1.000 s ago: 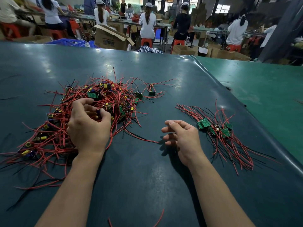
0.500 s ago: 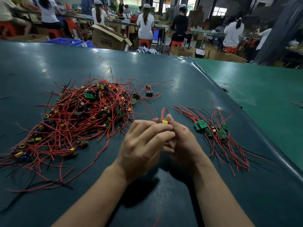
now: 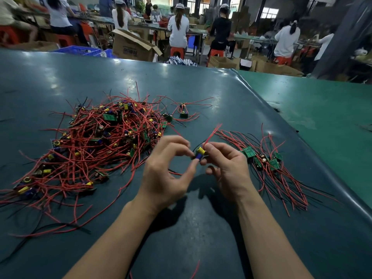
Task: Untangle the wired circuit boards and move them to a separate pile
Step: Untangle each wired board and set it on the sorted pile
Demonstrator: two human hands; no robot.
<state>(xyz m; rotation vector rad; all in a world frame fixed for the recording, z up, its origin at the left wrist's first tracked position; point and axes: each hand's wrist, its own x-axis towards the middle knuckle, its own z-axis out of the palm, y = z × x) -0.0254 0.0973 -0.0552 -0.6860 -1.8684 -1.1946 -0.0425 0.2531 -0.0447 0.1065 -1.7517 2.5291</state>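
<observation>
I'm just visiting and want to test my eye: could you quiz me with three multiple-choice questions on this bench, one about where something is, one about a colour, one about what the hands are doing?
1. Where does the sorted pile lie?
A. by the right hand
B. by the left hand
C. in a box

2. What colour are most of the wires in the tangle?
A. white
B. red
C. green

3. What are the hands doing?
A. lying flat on the table
B. both pinching one board
C. lifting a crate

Answers:
1 A, it sits just beyond the right hand.
2 B, red strands dominate, with few black ones.
3 B, left hand and right-hand fingertips meet on it above the table.
</observation>
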